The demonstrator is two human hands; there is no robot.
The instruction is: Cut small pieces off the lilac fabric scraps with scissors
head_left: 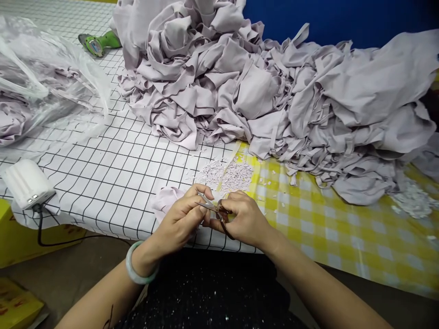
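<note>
My right hand (245,219) grips small scissors (215,209) by their brown handles, blades pointing left. My left hand (181,217) is closed, fingers pinching something small at the blade tips, with a piece of pale lilac cloth (164,197) bunched under it. A jade bangle (139,267) circles my left wrist. Both hands work at the near table edge. Just beyond them lies a small heap of lilac cloth snippets (226,173).
A big heap of lilac cloth (267,91) fills the far half of the table. A plastic bag of cloth (37,82) lies far left, a green tool (98,43) behind it. A white power bank (27,183) with a cable sits at the left edge. More snippets (413,201) lie right.
</note>
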